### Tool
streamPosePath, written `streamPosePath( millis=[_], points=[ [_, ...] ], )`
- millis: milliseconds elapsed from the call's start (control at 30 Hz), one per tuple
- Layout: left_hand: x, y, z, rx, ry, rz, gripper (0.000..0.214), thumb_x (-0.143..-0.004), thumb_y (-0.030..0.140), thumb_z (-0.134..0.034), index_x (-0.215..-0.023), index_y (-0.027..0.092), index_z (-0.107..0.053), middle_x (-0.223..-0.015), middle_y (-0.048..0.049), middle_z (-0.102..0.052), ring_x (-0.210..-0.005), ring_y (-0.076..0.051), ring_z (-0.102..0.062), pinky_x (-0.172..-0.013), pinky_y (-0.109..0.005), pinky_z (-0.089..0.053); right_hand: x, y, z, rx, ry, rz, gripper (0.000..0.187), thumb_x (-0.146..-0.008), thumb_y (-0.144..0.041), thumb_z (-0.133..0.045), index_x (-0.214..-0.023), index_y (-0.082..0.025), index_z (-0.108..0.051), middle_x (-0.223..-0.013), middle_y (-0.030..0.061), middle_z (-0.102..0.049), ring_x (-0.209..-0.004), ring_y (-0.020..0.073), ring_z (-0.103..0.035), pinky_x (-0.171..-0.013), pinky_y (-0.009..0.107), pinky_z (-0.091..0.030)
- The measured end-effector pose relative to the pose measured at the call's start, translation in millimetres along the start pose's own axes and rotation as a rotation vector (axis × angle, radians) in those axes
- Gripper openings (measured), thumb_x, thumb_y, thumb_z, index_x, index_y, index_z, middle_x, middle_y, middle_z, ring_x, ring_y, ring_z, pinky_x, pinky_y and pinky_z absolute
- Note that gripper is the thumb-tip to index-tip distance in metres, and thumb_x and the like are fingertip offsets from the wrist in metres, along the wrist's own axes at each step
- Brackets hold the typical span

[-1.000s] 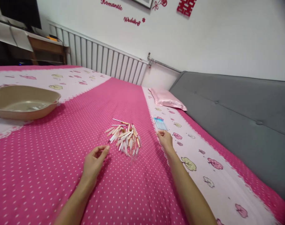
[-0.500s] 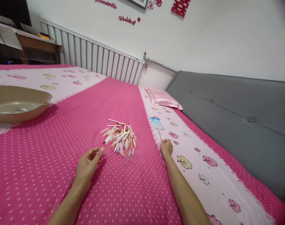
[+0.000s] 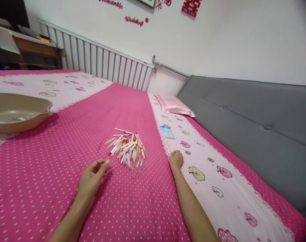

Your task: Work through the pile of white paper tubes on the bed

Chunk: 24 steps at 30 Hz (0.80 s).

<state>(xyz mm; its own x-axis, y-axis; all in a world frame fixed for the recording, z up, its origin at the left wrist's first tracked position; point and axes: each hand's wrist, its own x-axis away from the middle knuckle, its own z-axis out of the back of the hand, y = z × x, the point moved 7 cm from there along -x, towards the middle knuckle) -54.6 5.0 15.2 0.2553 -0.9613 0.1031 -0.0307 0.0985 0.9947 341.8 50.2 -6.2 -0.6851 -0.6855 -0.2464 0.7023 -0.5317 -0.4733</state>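
My right hand [image 3: 176, 160] is closed around the near end of a slim pale pen-like stick [image 3: 169, 146], low over the white printed strip of the bedspread. Just beyond it lies a neat row of slim sticks with blue ends [image 3: 167, 132], side by side. To the left, a loose pile of slim sticks [image 3: 127, 148] in white, cream, pale pink and tan lies on the pink dotted cloth; their exact kind is too small to make out. Near the pile's front left edge hovers my left hand [image 3: 93, 174], its fingers loosely curved, with nothing visible in it.
A beige basin [image 3: 22, 126] with a few small pale pieces inside sits on the bed at the left. A pink satin pillow [image 3: 174, 105] lies by the grey padded headboard [image 3: 246, 124]. Beyond the bed are a white radiator [image 3: 99, 58] and a wooden desk [image 3: 38, 50].
My right hand has drawn slightly back towards me, and the stick in it now shows a gap from the blue-ended row. My left hand stays nearly still. The view shifts slightly.
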Motion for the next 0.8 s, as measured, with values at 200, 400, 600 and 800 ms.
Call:
streamPosePath(
  millis=[200,400,600,800],
  points=[
    [-1.2,-1.9,-0.1,0.004,0.0,0.005,0.053,-0.054,0.057,-0.072,-0.085,0.015,-0.065,-0.076,-0.0059,-0.066,-0.068,-0.017,-0.058,-0.058,-0.026,-0.043,1.3,-1.7,0.9,0.015,0.006,0.014,0.026,-0.084,-0.023,-0.041,-0.099,-0.013,-0.06,-0.098,0.0159,-0.063,-0.093,0.0283,-0.056,-0.074,0.034,-0.037],
    [1.7,0.8,0.3,-0.007,-0.006,0.0,0.052,-0.057,0.057,-0.071,-0.088,0.015,-0.065,-0.078,-0.0061,-0.065,-0.068,-0.017,-0.057,-0.058,-0.027,-0.043,2.3,-2.4,1.4,0.018,0.022,0.027,0.028,-0.084,-0.025,-0.04,-0.099,-0.014,-0.061,-0.099,0.0157,-0.063,-0.094,0.0282,-0.055,-0.075,0.035,-0.037],
    [1.7,1.9,0.1,-0.015,-0.005,0.006,0.051,-0.058,0.056,-0.071,-0.087,0.016,-0.065,-0.077,-0.0062,-0.065,-0.068,-0.017,-0.057,-0.058,-0.027,-0.043,2.7,-2.7,1.0,0.018,0.035,0.031,0.028,-0.085,-0.026,-0.04,-0.098,-0.014,-0.061,-0.098,0.0154,-0.063,-0.093,0.0277,-0.055,-0.075,0.034,-0.036],
    [0.2,-0.7,0.2,-0.03,-0.012,0.005,0.053,-0.058,0.058,-0.069,-0.089,0.015,-0.064,-0.078,-0.0068,-0.065,-0.07,-0.019,-0.059,-0.057,-0.027,-0.043,2.7,-2.6,1.1,0.013,0.048,0.034,0.029,-0.085,-0.028,-0.042,-0.101,-0.014,-0.061,-0.1,0.0147,-0.063,-0.094,0.0278,-0.055,-0.076,0.034,-0.036]
  ],
)
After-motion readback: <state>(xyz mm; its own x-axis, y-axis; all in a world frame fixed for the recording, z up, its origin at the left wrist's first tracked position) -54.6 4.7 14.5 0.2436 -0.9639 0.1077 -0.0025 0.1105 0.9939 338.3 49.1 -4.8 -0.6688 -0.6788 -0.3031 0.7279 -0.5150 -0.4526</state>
